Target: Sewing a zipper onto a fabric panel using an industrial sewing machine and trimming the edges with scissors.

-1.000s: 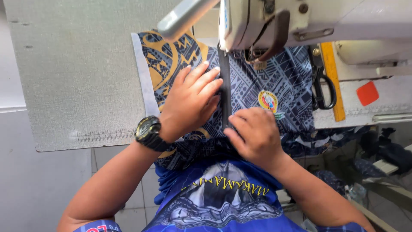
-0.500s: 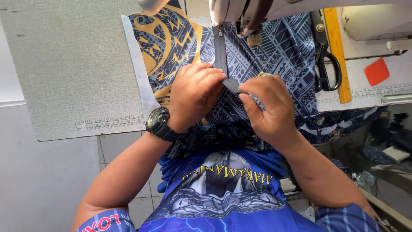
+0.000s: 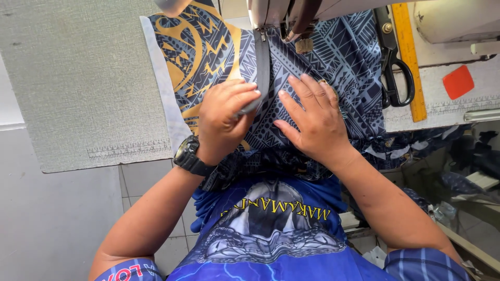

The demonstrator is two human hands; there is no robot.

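since the earlier frames our view has dropped closer, and both hands have slid up the cloth toward the sewing machine (image 3: 291, 13), the right one now flattened where it was curled before. our left hand (image 3: 224, 122), with a black wristwatch (image 3: 190, 156) on the wrist, is curled with its fingertips pinching the lower end of a dark folded strip (image 3: 262, 67), so it holds that strip against the patterned fabric (image 3: 333, 62). our right hand (image 3: 312, 117) lies just beside it, fingers spread wide and pressed flat on the blue and grey cloth, gripping nothing. the strip's long axis runs straight away from us, from the left fingertips up to the presser foot (image 3: 299, 39) at the top of the view, so the work lies directly ahead of both hands, and the left hand is the nearer one since it touches the strip while the right sits a little to the side. the gold and navy part of the fabric spreads left over the grey tabletop (image 3: 78, 78). black scissors (image 3: 393, 67) and a yellow ruler (image 3: 409, 57) lie well to the right, apart from our hands, near a red-orange patch (image 3: 458, 81).
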